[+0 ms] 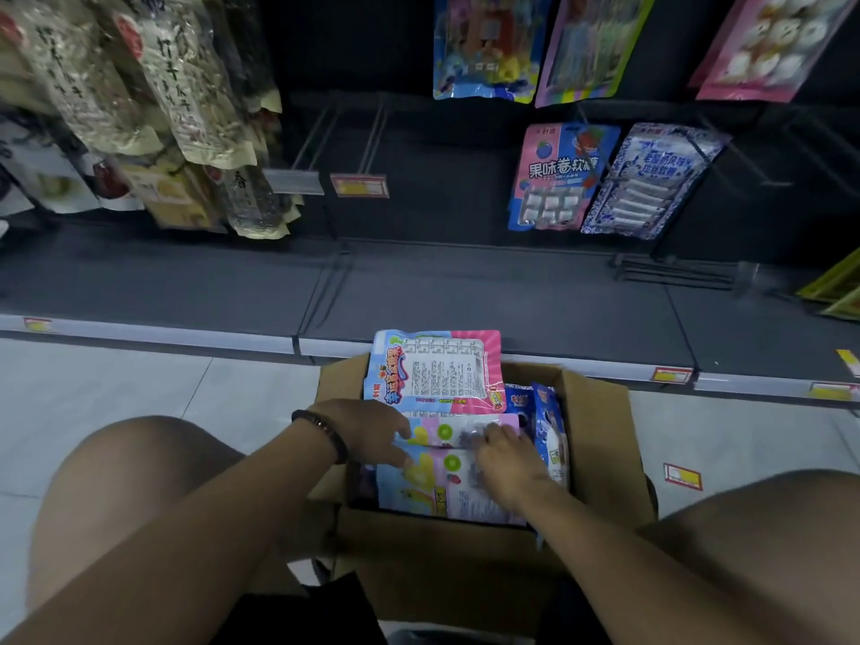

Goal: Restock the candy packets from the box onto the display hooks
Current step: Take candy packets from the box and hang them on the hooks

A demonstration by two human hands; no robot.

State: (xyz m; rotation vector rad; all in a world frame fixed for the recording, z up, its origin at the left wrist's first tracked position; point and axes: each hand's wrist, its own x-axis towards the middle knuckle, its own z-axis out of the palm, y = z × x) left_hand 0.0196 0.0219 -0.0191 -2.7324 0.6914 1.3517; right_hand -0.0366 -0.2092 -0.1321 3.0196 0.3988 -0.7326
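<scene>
Dark shelf bay (488, 300), two bare display hooks (344, 137) up top. Cardboard box (600, 412) on floor, candy packets (437, 370) still inside. Left hand (367, 428) spread on the stack; right hand (505, 453) fingering a packet edge, grip unclear. Step: picking. Next: lift one, thread onto hook.

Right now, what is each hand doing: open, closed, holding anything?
Left hand: open, fingers spread on the candy packets in the box, gripping nothing.
Right hand: fingers curled onto a packet; grip cannot be told.
</scene>
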